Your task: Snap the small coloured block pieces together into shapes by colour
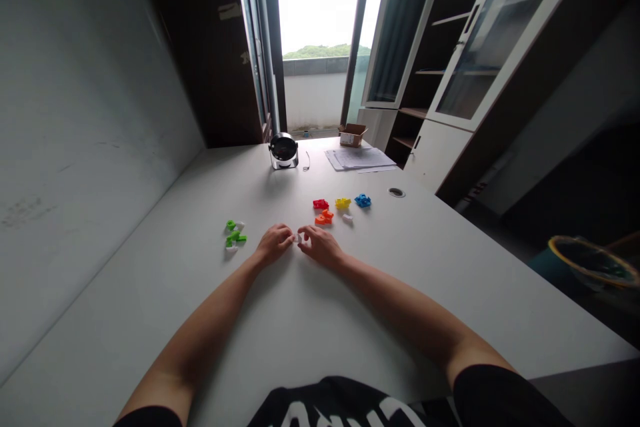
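Over the middle of the white table point(310, 320), my left hand point(275, 242) and my right hand point(319, 245) meet at the fingertips. Between them is a small white plastic piece point(298, 237), pinched from both sides; its exact shape is too small to make out. Left of my hands lie several green pieces point(234, 237), with white pieces point(231, 249) among them. Beyond my right hand are small heaps of red pieces point(321, 204), orange pieces point(324, 217), yellow pieces point(343, 203) and blue pieces point(363, 200), plus a loose white piece point(347, 219).
A round black device on a stand point(283, 149) is at the table's far edge. Papers point(363, 158) and an open cardboard box point(353, 135) lie at the far right, near a round cable hole point(397, 193). A wall point(90, 147) borders the left side; glass-door cabinets point(465, 80) stand to the right.
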Tool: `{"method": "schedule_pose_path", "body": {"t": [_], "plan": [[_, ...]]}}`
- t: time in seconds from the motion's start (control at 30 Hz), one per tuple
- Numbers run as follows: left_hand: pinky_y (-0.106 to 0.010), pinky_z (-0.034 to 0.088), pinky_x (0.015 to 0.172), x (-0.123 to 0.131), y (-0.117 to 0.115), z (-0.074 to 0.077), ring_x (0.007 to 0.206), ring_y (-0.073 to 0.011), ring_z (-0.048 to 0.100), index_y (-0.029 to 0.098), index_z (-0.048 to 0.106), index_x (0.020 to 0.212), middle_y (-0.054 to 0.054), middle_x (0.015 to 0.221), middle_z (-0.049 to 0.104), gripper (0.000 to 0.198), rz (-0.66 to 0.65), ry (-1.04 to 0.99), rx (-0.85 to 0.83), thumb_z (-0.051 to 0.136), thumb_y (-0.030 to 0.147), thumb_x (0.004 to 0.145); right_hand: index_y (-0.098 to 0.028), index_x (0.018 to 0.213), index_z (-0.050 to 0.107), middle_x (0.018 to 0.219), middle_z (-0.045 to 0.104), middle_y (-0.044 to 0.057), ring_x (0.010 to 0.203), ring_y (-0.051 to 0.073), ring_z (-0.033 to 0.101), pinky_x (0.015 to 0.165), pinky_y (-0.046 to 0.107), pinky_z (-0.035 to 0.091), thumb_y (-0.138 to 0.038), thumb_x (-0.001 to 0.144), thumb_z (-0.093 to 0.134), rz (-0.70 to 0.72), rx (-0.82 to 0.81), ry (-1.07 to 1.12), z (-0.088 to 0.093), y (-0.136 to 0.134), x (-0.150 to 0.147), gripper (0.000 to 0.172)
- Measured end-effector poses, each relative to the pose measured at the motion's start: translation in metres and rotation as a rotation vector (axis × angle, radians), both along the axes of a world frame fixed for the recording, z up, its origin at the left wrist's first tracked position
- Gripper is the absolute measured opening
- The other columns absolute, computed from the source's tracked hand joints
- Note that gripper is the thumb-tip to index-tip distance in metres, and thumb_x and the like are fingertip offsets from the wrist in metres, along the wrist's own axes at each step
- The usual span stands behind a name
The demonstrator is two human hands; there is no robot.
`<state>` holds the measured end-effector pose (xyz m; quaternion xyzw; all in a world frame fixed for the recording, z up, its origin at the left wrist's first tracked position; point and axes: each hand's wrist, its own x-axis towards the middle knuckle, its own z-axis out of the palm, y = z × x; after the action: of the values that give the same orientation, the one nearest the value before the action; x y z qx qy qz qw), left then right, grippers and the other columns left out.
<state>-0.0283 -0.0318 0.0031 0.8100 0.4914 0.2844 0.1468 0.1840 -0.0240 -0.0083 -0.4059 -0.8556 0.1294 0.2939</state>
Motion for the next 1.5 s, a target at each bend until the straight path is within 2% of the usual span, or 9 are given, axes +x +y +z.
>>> {"method": "schedule_pose_path", "body": {"t": [0.3,0.63,1.03,1.27,1.4,1.5], "plan": [[-0.031,0.048,0.088,-0.0009,0.0025,-0.0009,0.092,-0.0196,0.061,0.021,0.072,0.085,-0.005,0.096,0.067,0.024,-0.032,0.009,-0.007,0.053,0.034,0.093,-0.022,0.102,0.066,0.091,0.068,0.002,0.071,0.012,0.058,0.068,0.023,0.040,-0.029,0.090,0.065,-0.008,-0.009,0.007,-0.0010,0.0012,0.0000,0.015],[-0.031,0.047,0.085,-0.0012,0.0024,-0.0024,0.090,-0.0194,0.060,0.021,0.069,0.085,-0.006,0.096,0.066,0.020,-0.021,0.004,0.003,0.055,0.032,0.092,-0.022,0.097,0.068,0.085,0.067,0.001,0.072,0.013,0.059,0.068,0.023,0.041,-0.039,0.092,0.064,-0.002,-0.014,0.039,-0.0003,0.0016,-0.0003,0.018],[-0.031,0.047,0.080,0.0001,0.0002,-0.0007,0.087,-0.0193,0.059,0.021,0.068,0.088,-0.005,0.093,0.065,0.016,-0.009,0.006,0.006,0.057,0.032,0.090,-0.021,0.096,0.065,0.086,0.067,0.001,0.070,0.011,0.057,0.068,0.022,0.039,-0.031,0.090,0.065,0.007,-0.019,0.030,-0.0005,0.0010,0.0001,0.012],[-0.032,0.047,0.087,-0.0023,0.0023,-0.0009,0.093,-0.0204,0.060,0.021,0.070,0.091,-0.006,0.098,0.066,0.025,-0.037,0.015,0.009,0.051,0.036,0.095,-0.022,0.098,0.062,0.084,0.068,0.000,0.071,0.012,0.058,0.068,0.023,0.039,-0.027,0.088,0.065,0.009,-0.043,0.040,0.0017,0.0013,0.0000,0.012],[-0.033,0.046,0.089,-0.0030,0.0041,-0.0007,0.095,-0.0205,0.061,0.021,0.072,0.093,-0.007,0.099,0.067,0.035,-0.054,0.022,-0.005,0.041,0.037,0.100,-0.023,0.102,0.062,0.086,0.069,0.000,0.072,0.013,0.060,0.069,0.023,0.041,-0.026,0.087,0.066,0.021,-0.065,0.046,0.0036,0.0005,0.0007,0.017],[-0.033,0.046,0.091,-0.0034,0.0052,-0.0016,0.097,-0.0210,0.060,0.021,0.072,0.095,-0.007,0.101,0.067,0.035,-0.056,0.025,-0.008,0.041,0.038,0.100,-0.024,0.106,0.061,0.088,0.069,-0.001,0.071,0.013,0.060,0.068,0.023,0.041,-0.025,0.087,0.065,0.033,-0.076,0.060,0.0025,0.0008,0.0011,0.020]]}}
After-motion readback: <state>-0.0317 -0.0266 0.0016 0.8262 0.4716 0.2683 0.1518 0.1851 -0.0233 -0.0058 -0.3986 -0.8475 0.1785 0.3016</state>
